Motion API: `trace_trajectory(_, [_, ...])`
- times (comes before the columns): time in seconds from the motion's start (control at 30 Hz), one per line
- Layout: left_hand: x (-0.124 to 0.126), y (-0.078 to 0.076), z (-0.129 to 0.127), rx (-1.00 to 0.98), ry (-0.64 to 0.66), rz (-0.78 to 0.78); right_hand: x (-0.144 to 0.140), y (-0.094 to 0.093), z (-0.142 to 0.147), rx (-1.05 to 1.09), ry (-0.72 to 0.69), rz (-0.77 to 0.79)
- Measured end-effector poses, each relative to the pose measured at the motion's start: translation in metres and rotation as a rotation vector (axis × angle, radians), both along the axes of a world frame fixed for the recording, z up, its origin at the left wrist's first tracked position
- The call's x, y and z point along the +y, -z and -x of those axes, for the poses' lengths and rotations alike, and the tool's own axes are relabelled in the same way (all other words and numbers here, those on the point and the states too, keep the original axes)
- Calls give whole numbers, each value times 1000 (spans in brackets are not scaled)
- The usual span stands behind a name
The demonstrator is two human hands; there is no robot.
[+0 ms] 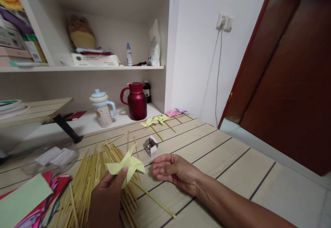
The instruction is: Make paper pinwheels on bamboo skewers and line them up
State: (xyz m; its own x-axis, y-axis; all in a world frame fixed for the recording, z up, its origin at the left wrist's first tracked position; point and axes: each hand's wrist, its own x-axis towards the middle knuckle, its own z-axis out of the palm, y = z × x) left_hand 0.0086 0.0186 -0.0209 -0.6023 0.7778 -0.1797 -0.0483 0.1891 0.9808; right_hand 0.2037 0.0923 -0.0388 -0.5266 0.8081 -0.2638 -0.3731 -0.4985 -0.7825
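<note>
My left hand (110, 190) pinches a pale yellow paper pinwheel (129, 166), thumb on its middle. Between the fingertips of my right hand (172, 171), a little to the right of the pinwheel, sits a tiny shiny metal pin (156, 168); its exact shape is too small to make out. Just beyond that hand stands a small open box (151, 146) with shiny metal bits inside. Under and around my left hand lies a spread pile of thin wooden sticks (85, 183). One loose stick (155, 199) points out toward the lower right, below the pinwheel.
Finished pinwheels on sticks, yellow (148, 122) and pink (173, 112), lie along the table's far edge. Coloured paper sheets (26, 197) are stacked at the lower left. A red jug (137, 103) and a speckled cup (103, 112) stand behind, beneath a shelf (103, 68).
</note>
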Motion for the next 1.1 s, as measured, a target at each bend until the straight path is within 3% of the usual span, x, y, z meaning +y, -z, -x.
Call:
trace_trajectory(0.2, [1,13,3,-26,36,6,2,4,-3,-16,-22,-33])
trace_trajectory(0.47, [-1,2,0,50,9,34,4,6,-3,5,-3,-21])
trace_trajectory(0.7, [0,8,2,64,33,12,3,5,-2,43,15,-44])
trace_trajectory(0.93, [-1,-3,-3,68,9,54,2,4,-2,38,48,-49])
trace_trajectory(1.1, [1,2,-2,54,15,11,4,7,-3,26,65,-32])
